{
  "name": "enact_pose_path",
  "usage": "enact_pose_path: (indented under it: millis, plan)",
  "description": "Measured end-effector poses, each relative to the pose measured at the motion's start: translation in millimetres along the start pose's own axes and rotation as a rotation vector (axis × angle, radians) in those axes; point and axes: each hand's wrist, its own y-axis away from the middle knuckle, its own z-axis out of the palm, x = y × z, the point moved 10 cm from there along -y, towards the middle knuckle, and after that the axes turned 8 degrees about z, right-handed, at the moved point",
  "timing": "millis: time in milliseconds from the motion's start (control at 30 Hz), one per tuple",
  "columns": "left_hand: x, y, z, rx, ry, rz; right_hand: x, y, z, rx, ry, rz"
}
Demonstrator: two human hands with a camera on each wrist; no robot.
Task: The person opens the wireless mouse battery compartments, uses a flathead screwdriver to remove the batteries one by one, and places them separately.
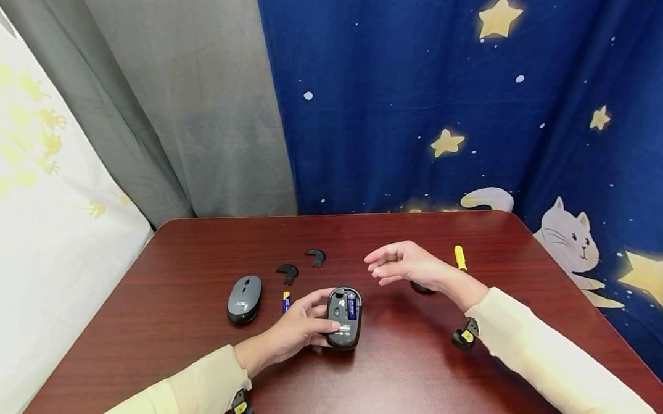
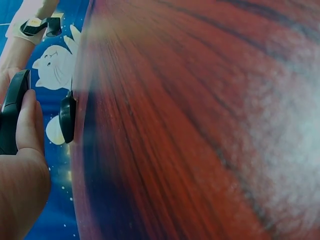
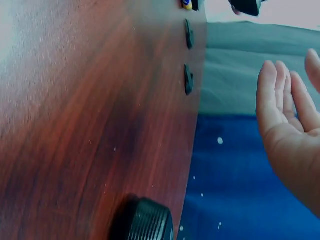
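My left hand (image 1: 292, 332) grips a dark computer mouse (image 1: 345, 339) with its underside turned up, the thumb lying on that face. Its battery compartment has no cover on, and a blue battery (image 1: 351, 307) sits inside. In the left wrist view the same mouse (image 2: 11, 117) shows edge-on between thumb and fingers. To the right and farther back, my right hand (image 1: 409, 265) hovers over the table, holding nothing. Its fingers reach loosely forward, as the hand (image 3: 287, 110) in the right wrist view also shows.
On the table (image 1: 165, 344), a grey mouse (image 1: 245, 297) lies left, near a loose battery (image 1: 287, 300) and two black covers (image 1: 288, 273). A black rounded object (image 1: 422, 287) lies partly hidden below the right wrist, with a yellow-handled tool (image 1: 459, 257) behind. Curtains (image 1: 388, 106) hang beyond.
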Motion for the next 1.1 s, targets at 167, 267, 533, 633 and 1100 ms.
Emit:
enact_pose_path:
  millis: [167, 267, 533, 633, 1100]
  plan:
    - [-2.0, 0.9, 0.0, 0.004, -0.001, -0.008, -0.6, -2.5, 22.0, -0.114, 0.025, -0.013]
    - [-2.9, 1.1, -0.3, 0.006, -0.001, -0.01, -1.3, -3.5, 31.7, -0.159, 0.066, -0.032]
    - [-3.1, 0.9, 2.5, -0.017, 0.017, -0.01, 0.6, -6.1, 53.6, -0.279, 0.097, -0.049]
    - [-4.1, 1.6, 2.8, -0.021, 0.021, -0.016, 0.8, -6.8, 57.9, -0.294, 0.126, -0.055]
    - [-6.1, 1.9, 2.3, -0.03, 0.008, -0.02, -4.2, -8.5, 64.9, -0.279, 0.348, -0.138]
